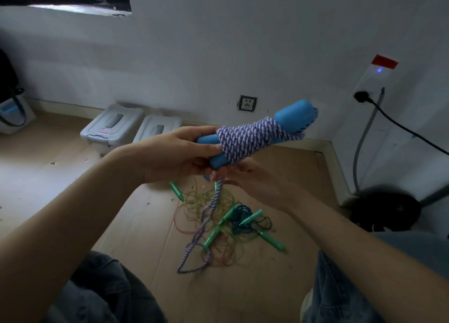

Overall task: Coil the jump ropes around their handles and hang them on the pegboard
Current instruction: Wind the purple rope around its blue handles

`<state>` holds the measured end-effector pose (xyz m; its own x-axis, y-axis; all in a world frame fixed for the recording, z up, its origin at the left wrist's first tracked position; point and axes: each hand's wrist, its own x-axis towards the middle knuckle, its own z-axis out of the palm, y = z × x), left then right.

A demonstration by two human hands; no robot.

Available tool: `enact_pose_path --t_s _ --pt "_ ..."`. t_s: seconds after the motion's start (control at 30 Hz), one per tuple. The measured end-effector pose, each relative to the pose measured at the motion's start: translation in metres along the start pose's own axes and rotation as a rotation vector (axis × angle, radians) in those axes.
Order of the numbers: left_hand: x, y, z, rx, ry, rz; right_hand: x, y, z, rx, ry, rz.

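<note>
Two blue handles [292, 113] are held together, pointing up and to the right, with a purple-and-white braided rope [247, 138] wound thickly around their middle. My left hand [175, 150] grips the lower ends of the handles. My right hand [245, 174] is just beneath them and pinches the loose part of the same rope [206, 213], which hangs down to the floor and ends in a loop. On the floor below lies a tangle of thin coloured jump ropes [218, 225] with green handles [272, 240]. No pegboard is in view.
I sit on a cardboard-covered floor [136, 225] with my knees in jeans at the bottom. Two grey lidded storage boxes [114, 125] stand against the white wall. A wall socket [247, 103], a plugged-in black cable [398, 125] and a dark round object [386, 211] are at the right.
</note>
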<state>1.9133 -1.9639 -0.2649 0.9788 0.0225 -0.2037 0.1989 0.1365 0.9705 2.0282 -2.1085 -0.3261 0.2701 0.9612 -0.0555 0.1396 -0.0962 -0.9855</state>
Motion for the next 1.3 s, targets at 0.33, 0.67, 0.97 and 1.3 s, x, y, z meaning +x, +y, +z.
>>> enact_pose_path --t_s 0.33,0.67,0.97,1.3 --pt "0.021 -0.027 -0.012 1.102 0.659 0.201 -0.019 -0.014 -0.01 -0.273 -0.068 0.302" --pt "0.015 -0.038 0.012 1.385 -0.111 -0.073 -0.014 -0.033 -0.041 -0.53 0.106 -0.063" --pt "-0.015 0.006 0.001 0.733 -0.259 0.227 -0.017 -0.011 -0.067 -0.253 0.119 0.128" --pt "0.008 -0.016 -0.017 0.645 0.611 0.237 -0.028 -0.015 -0.018 0.328 -0.22 0.359"
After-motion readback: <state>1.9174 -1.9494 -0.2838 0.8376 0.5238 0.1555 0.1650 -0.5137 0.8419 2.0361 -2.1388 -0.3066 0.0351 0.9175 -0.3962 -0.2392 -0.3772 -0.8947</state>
